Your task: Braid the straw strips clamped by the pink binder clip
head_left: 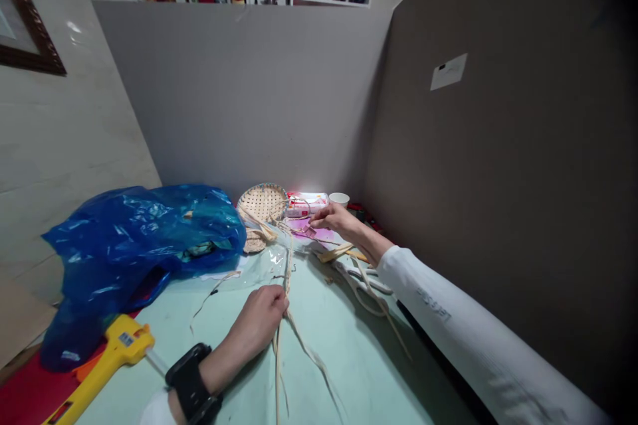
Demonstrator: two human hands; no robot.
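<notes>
My left hand (pixel 260 313) is closed around a thin braid of pale straw-like strands (pixel 288 265) at the middle of the table. Loose strand ends (pixel 278 372) trail from it toward me. Farther back, my right hand (pixel 335 218) has thumb and fingertips pinched together above a pinkish patch; what they hold, if anything, is too small to make out. Under my right forearm lie scissors with white handles (pixel 363 292) and more pale strips (pixel 336 252). A small round woven basket (pixel 263 202) leans beyond the braid's far end.
A big blue plastic bag (pixel 149 232) covers the left back of the table. Nearer me is a yellow glue gun (pixel 122 345). A red-and-white pack (pixel 313 202) and a white cup (pixel 339 198) stand at the back. Grey panels (pixel 239 93) rise behind and to the right.
</notes>
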